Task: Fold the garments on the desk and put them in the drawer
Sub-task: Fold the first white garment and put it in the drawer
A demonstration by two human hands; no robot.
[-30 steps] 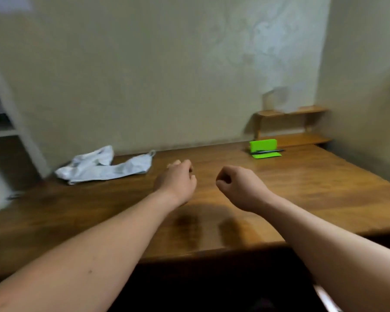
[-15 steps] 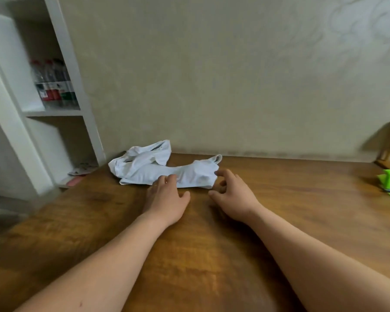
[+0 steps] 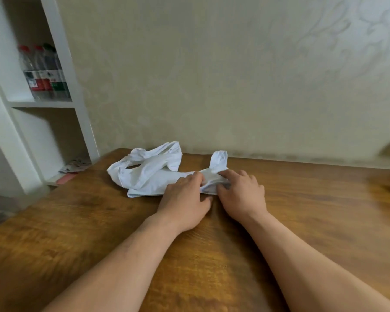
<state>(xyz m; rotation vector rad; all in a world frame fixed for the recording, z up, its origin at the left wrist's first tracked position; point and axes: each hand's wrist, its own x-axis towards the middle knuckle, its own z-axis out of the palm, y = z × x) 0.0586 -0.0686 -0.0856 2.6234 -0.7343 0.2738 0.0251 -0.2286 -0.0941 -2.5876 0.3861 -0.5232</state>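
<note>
Both hands (image 3: 212, 194) on white garment's (image 3: 153, 176) right end.

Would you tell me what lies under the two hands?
The right end of the white garment lies under both the left hand and right hand, on the desk. Whether fingers pinch cloth is hidden.

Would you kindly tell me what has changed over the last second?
Both hands reached forward from mid-air fists: the left hand and right hand now pinch the near end of the white garment, bunching it. The rest of it stays crumpled on the desk.
</note>
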